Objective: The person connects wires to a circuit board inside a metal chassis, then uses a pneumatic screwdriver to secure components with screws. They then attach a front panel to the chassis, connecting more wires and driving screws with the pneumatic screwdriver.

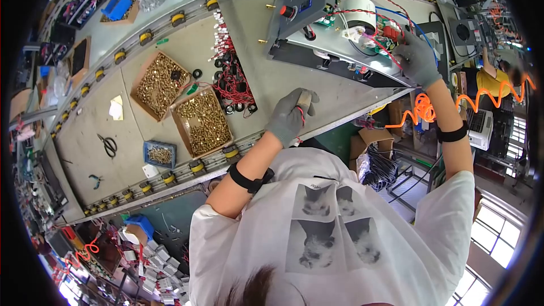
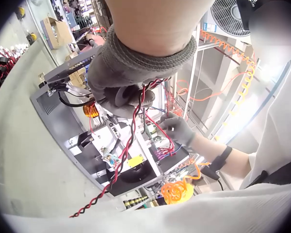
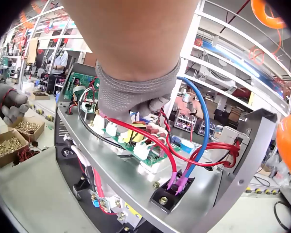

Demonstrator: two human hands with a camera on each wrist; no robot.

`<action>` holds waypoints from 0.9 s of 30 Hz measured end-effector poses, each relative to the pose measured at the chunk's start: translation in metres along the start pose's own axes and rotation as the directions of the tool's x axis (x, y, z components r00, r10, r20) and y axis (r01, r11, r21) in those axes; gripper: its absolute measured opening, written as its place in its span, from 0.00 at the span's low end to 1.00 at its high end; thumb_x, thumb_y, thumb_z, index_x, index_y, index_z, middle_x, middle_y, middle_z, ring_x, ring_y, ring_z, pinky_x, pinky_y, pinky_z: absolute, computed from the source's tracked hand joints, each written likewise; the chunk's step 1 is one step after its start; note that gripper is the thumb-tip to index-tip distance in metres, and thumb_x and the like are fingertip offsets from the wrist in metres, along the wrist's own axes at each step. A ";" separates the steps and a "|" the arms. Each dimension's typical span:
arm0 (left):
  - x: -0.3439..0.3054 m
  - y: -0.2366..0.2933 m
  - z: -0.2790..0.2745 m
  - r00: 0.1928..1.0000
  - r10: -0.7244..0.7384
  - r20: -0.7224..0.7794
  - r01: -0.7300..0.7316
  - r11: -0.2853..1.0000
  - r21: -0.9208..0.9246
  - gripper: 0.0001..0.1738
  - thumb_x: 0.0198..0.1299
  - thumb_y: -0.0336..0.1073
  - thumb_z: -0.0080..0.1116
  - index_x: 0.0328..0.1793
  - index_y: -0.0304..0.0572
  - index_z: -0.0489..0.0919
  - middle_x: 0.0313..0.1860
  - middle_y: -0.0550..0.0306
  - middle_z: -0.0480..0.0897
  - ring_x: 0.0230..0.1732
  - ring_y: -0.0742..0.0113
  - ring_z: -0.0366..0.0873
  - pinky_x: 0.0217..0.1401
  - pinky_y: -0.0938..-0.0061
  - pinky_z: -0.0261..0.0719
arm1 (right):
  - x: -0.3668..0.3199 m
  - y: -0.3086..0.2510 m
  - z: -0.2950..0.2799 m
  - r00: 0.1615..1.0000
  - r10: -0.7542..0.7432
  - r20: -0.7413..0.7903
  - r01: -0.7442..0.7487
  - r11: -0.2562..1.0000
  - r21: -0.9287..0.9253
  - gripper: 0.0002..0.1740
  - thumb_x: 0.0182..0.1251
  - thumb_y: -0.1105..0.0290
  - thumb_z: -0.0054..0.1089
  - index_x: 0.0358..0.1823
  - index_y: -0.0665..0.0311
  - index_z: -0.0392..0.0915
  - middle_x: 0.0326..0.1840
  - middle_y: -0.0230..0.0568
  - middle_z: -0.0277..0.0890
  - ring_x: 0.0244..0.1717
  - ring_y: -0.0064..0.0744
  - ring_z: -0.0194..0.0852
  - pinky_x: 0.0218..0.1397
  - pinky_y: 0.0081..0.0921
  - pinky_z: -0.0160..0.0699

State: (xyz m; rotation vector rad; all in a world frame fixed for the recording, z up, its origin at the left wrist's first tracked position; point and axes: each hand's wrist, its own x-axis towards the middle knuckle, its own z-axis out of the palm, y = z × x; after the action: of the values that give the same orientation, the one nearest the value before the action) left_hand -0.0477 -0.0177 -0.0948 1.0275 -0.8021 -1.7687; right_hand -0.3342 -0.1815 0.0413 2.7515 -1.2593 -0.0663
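My left hand (image 1: 289, 114), in a grey glove, is held over the bench in front of my body. Its curled fingers grip a twisted red-and-black wire (image 2: 122, 158), whose loose length hangs down in the left wrist view. My gloved right hand (image 1: 418, 59) reaches into an open grey machine case (image 3: 131, 189). Its bent fingers hold a thick red cable (image 3: 157, 141) near its end, close over a green circuit board (image 3: 157, 156). A blue cable (image 3: 203, 121) arches beside that hand. The case's front panel (image 1: 294, 5) carries red knobs.
Two cardboard boxes of brass fittings, one nearer (image 1: 195, 146) and one farther (image 1: 148, 92), sit left of my hands. A pile of red-and-black wires (image 1: 233, 82) lies beside them. A blue bin (image 1: 160, 154), scissors (image 1: 107, 146) and roller strips (image 1: 196, 166) are farther left. Orange coiled hose (image 1: 424, 109) hangs right.
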 end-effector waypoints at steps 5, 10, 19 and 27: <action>-0.004 -0.006 -0.002 0.996 0.066 -0.055 -0.067 0.998 -0.004 0.16 0.69 0.43 0.43 0.41 0.40 0.76 0.32 0.61 0.77 0.24 0.78 0.68 0.22 0.83 0.62 | 0.003 0.009 0.005 0.999 -0.030 0.041 0.026 0.996 0.082 0.08 0.43 0.76 0.63 0.28 0.60 0.77 0.37 0.42 0.70 0.38 0.47 0.72 0.38 0.38 0.71; -0.009 -0.008 -0.008 0.989 0.100 -0.107 -0.097 0.995 0.031 0.13 0.69 0.39 0.45 0.40 0.39 0.76 0.34 0.62 0.78 0.27 0.77 0.70 0.24 0.82 0.64 | 0.004 0.005 0.003 0.994 0.031 0.105 -0.042 0.994 0.104 0.06 0.45 0.77 0.63 0.27 0.62 0.76 0.43 0.41 0.70 0.43 0.45 0.72 0.42 0.37 0.72; -0.011 -0.014 -0.014 0.977 0.136 -0.163 -0.156 0.981 -0.115 0.14 0.69 0.41 0.46 0.41 0.40 0.77 0.32 0.62 0.77 0.25 0.78 0.68 0.24 0.83 0.62 | -0.002 0.009 0.018 1.000 -0.022 -0.006 0.022 0.990 0.138 0.07 0.43 0.77 0.61 0.27 0.62 0.77 0.36 0.43 0.71 0.38 0.46 0.73 0.39 0.37 0.72; -0.026 0.003 -0.020 0.979 0.035 -0.203 -0.016 0.995 0.094 0.17 0.69 0.45 0.45 0.41 0.41 0.78 0.22 0.65 0.74 0.19 0.83 0.63 0.21 0.84 0.60 | -0.014 0.010 0.040 0.979 0.161 -0.122 -0.150 0.984 0.095 0.05 0.45 0.73 0.61 0.26 0.55 0.79 0.41 0.42 0.73 0.41 0.46 0.75 0.38 0.37 0.74</action>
State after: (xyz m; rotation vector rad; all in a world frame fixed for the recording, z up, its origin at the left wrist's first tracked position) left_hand -0.0224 0.0032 -0.0939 1.2331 -0.7691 -1.5858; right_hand -0.3543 -0.1803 0.0025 2.6647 -1.4679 0.1803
